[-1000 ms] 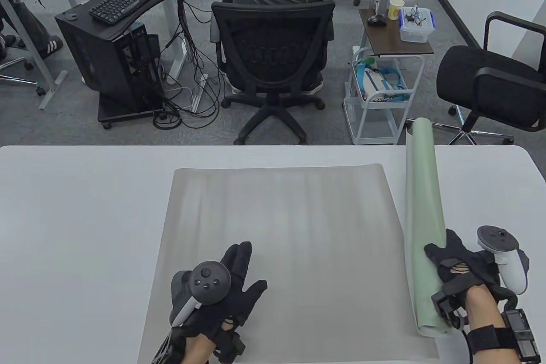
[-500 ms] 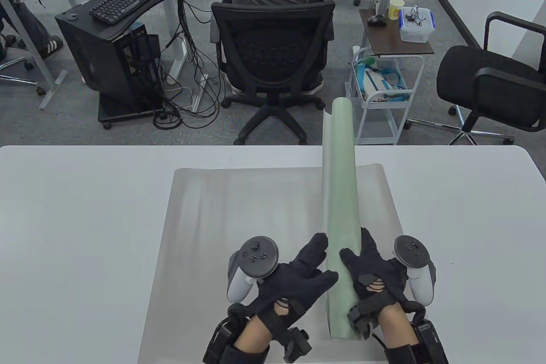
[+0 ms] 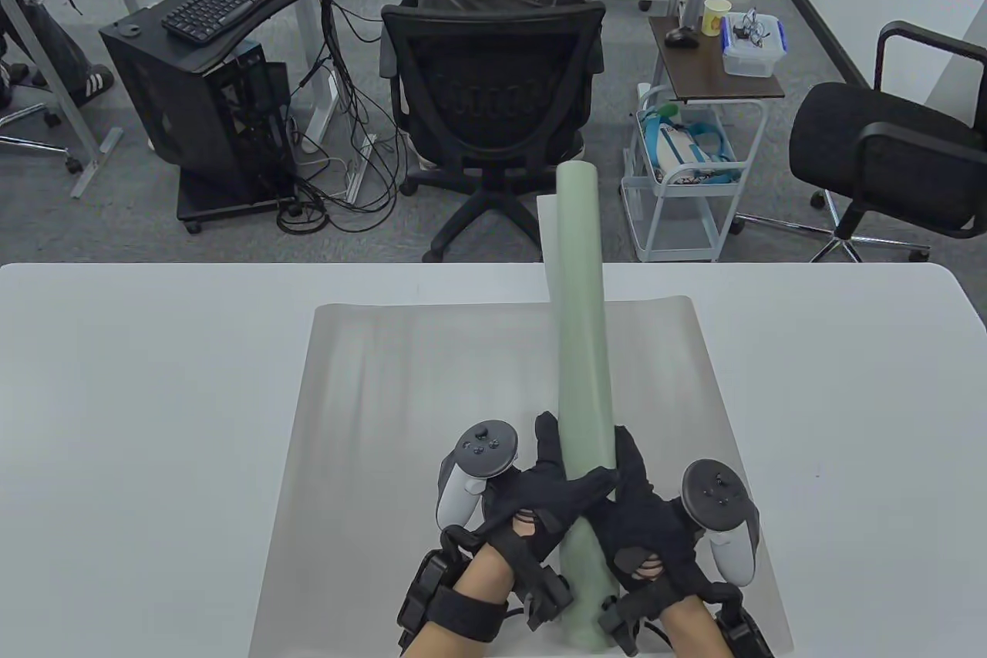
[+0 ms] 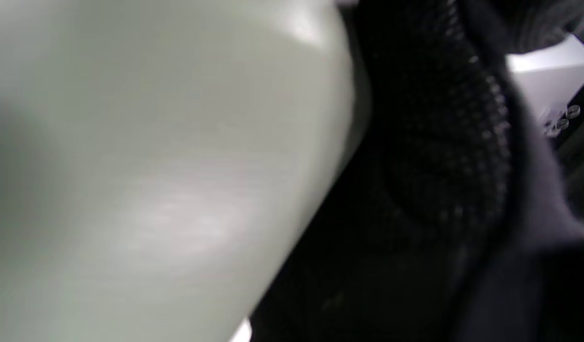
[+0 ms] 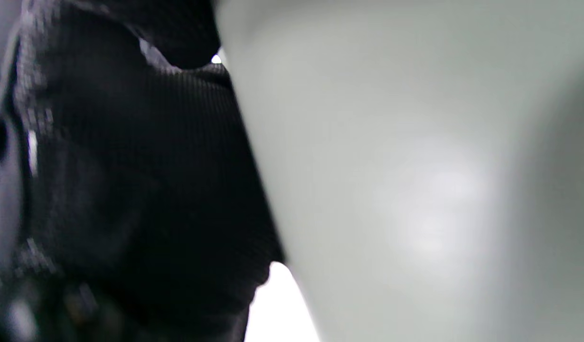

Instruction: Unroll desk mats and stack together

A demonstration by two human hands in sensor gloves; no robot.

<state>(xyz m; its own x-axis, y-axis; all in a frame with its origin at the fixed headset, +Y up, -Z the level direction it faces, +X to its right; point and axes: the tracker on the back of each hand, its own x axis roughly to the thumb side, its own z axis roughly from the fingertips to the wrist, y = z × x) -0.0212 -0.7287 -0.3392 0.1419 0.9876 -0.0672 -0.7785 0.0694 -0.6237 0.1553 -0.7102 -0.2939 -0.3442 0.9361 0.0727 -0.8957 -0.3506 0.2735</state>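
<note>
A grey desk mat [image 3: 432,411] lies unrolled flat on the white table [image 3: 139,396]. A rolled pale green mat [image 3: 580,318] points away from me above it, its far end tilted up past the table's far edge. My left hand [image 3: 551,488] grips the roll's near part from the left, thumb across it. My right hand [image 3: 636,496] grips it from the right. In the left wrist view the green roll [image 4: 154,166] fills the frame beside a black glove. In the right wrist view the roll [image 5: 415,180] fills the right side.
Beyond the table's far edge are a seated person in a black office chair [image 3: 493,87], a white wire cart [image 3: 682,180] and another black chair [image 3: 887,141]. White table surface shows on both sides of the grey mat.
The green roll came from the mat's right edge to its middle, carried by my right hand. My left hand left the grey mat and took hold of the roll.
</note>
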